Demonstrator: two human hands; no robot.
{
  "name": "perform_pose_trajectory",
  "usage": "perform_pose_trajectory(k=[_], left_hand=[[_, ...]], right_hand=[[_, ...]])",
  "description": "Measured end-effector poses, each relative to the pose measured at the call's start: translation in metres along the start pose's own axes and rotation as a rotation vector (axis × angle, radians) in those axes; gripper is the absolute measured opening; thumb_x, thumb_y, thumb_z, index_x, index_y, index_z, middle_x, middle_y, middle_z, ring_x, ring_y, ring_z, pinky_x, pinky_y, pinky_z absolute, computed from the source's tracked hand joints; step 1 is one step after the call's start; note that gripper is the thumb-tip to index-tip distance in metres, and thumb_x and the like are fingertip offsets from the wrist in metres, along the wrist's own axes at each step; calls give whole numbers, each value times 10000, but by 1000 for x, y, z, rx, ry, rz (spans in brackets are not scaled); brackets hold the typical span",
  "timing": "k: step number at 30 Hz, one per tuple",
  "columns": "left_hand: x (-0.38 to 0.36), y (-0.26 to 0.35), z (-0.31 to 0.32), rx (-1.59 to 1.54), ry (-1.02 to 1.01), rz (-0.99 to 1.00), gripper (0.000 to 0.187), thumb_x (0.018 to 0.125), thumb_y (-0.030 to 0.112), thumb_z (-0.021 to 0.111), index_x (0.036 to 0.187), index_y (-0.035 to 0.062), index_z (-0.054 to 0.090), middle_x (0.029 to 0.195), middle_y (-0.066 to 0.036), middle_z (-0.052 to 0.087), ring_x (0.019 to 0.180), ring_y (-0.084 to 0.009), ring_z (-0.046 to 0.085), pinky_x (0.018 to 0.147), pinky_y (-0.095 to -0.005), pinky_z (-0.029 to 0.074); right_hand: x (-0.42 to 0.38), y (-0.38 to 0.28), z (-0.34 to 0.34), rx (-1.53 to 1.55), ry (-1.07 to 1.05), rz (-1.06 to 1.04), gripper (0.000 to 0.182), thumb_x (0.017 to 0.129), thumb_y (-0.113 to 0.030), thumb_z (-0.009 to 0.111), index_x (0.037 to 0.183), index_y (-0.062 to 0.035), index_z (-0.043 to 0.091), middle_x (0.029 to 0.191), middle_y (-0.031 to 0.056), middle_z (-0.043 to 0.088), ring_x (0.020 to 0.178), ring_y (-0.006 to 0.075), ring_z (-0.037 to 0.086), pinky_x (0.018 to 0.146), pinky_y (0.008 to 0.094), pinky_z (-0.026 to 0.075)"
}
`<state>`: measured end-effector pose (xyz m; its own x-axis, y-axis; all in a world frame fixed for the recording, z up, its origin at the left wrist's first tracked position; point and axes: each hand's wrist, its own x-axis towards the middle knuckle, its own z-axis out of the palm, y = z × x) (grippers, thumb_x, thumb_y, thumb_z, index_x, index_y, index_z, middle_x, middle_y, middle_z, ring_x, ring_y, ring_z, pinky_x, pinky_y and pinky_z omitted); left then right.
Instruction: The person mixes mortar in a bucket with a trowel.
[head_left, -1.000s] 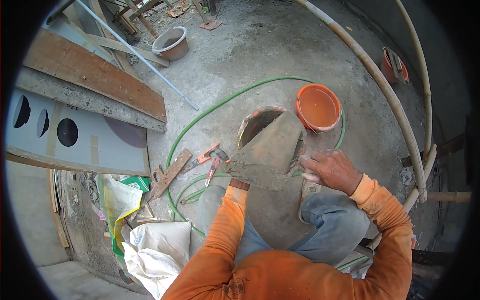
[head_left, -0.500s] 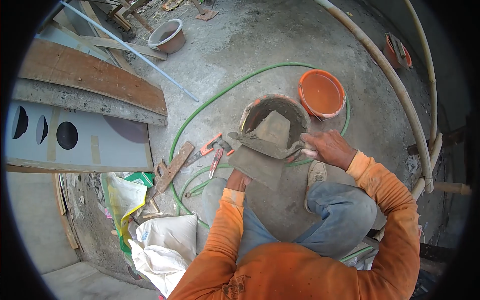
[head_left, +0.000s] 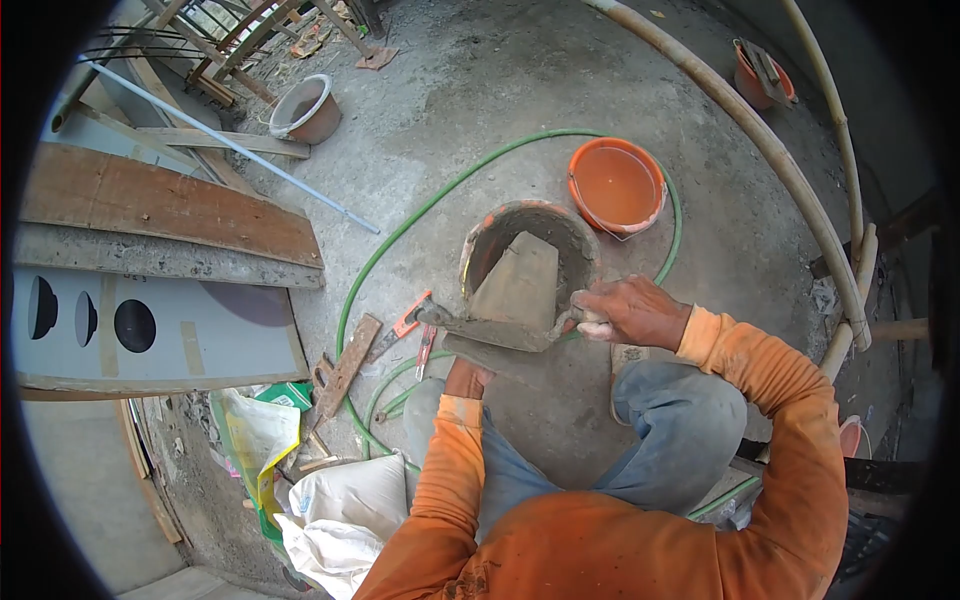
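Note:
I am squatting over a mortar-caked bucket [head_left: 478, 232] on the concrete floor. My right hand [head_left: 628, 312] grips the handle of a trowel [head_left: 488, 332], whose grey, mortar-coated blade lies crosswise over the bucket's near rim. A flat mortar board [head_left: 522, 280] leans with its far end down inside the bucket. My left hand [head_left: 464, 378] is under the board's near edge and mostly hidden by it. An orange bucket [head_left: 615, 186] of cloudy water stands just beyond, to the right.
A green hose [head_left: 400, 240] loops round the buckets and my feet. An orange-handled tool [head_left: 408, 320], a wooden float [head_left: 345, 365] and sacks [head_left: 340, 500] lie at left. Planks, a grey panel with round holes [head_left: 150, 325] and bamboo poles [head_left: 790, 200] border the spot.
The board has tipped from in front of me down into the bucket. My right hand has drawn the trowel across the board's near end. The view has shifted slightly.

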<state>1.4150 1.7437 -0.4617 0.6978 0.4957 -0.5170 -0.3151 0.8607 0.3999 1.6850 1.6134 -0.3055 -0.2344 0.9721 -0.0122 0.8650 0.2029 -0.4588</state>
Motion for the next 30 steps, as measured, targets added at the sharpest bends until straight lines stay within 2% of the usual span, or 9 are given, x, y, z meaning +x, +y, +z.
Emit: perform_pose_trajectory(k=[7, 12, 15, 19, 21, 23, 27, 29, 30], left_hand=[[-18, -3, -28, 36, 44, 107, 441, 1030, 260, 551, 1430, 81, 499, 1375, -94, 596, 1191, -251, 622, 977, -408, 548], [-42, -7, -53, 62, 71, 213, 444, 1037, 264, 537, 1438, 78, 488, 1385, -98, 589, 1200, -259, 618, 989, -419, 545], [-42, -6, -59, 62, 101, 293, 446, 1042, 266, 528, 1443, 77, 482, 1391, -100, 585, 1206, -264, 616, 996, -426, 543], [-21, 0, -58, 54, 118, 357, 449, 1047, 269, 517, 1450, 74, 473, 1398, -103, 580, 1213, -270, 614, 1005, -435, 541], [-19, 2, -56, 49, 122, 381, 450, 1049, 270, 515, 1451, 74, 471, 1400, -103, 578, 1215, -272, 613, 1008, -437, 540], [-12, 16, -34, 177, 56, 415, 433, 1008, 185, 601, 1409, 60, 495, 1335, -95, 600, 1167, -225, 625, 971, -393, 546], [-10, 44, 12, 136, 8, 362, 433, 972, 110, 642, 1376, 45, 501, 1324, -86, 595, 1162, -221, 623, 986, -384, 534], [-11, 52, 23, 233, -147, 390, 460, 923, 38, 676, 1351, 35, 507, 1334, -79, 586, 1184, -219, 607, 1019, -379, 512], [-8, 53, 24, 233, -150, 387, 460, 923, 38, 676, 1351, 35, 507, 1334, -79, 586, 1184, -219, 607, 1019, -379, 512]], right_hand=[[9, 66, 21, -38, -2, 247, 326, 953, -359, 605, 1051, -53, 551, 823, 201, 662, 766, 443, 638, 686, 553, 478], [5, 94, 26, 6, -24, 364, 302, 941, -297, 630, 1084, -40, 561, 852, 221, 671, 848, 444, 645, 760, 541, 482], [-3, 87, 21, 96, 36, 414, 302, 942, -282, 629, 1102, -36, 556, 864, 224, 668, 854, 448, 641, 772, 534, 484], [-17, 82, 11, 219, 151, 367, 273, 945, -258, 621, 1066, -18, 573, 839, 226, 647, 814, 435, 636, 750, 502, 476], [-20, 66, -7, 257, 133, 407, 267, 945, -253, 623, 1058, -15, 578, 838, 223, 647, 804, 428, 636, 746, 492, 476], [-23, 53, -22, 291, 116, 445, 262, 944, -248, 625, 1050, -12, 583, 837, 220, 647, 794, 420, 635, 743, 482, 476], [-30, 35, -40, 304, 124, 446, 271, 941, -231, 634, 1087, -7, 590, 848, 221, 657, 790, 399, 650, 734, 467, 481], [-33, 26, -52, 310, 121, 442, 279, 940, -226, 638, 1101, -3, 594, 847, 221, 659, 783, 394, 655, 728, 464, 483], [-33, 20, -58, 293, 100, 425, 294, 942, -237, 644, 1108, 1, 597, 830, 220, 657, 762, 393, 656, 715, 464, 485]])
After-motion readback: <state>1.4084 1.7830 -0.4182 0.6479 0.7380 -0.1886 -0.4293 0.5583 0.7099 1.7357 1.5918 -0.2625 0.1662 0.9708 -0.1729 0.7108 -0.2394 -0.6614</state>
